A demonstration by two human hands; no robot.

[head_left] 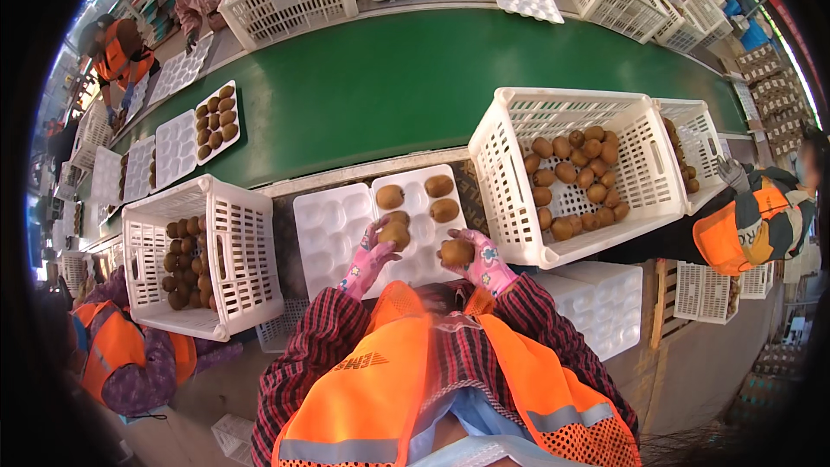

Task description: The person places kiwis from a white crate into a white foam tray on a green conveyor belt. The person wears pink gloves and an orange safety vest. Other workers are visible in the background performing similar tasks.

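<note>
My left hand (369, 261), in a pink patterned glove, has its fingers around a kiwifruit (393, 237) over the left column of a white moulded tray (420, 261). My right hand (487, 261), gloved alike, holds another kiwifruit (456, 253) at the tray's near right edge. Several kiwifruit sit in the tray's hollows, among them one at the far left (390, 197) and two along the right side (439, 185). Just beyond the held left fruit, another one is partly covered by it. Left of this tray lies a second white moulded tray (332, 224) with bare hollows.
White plastic crates with kiwifruit stand at right (577, 243) and left (246, 253). Beyond the trays runs a green conveyor belt (363, 91), with a filled tray (217, 122) at its left. Stacked trays (593, 305) stand by my right side. Co-workers stand around the belt.
</note>
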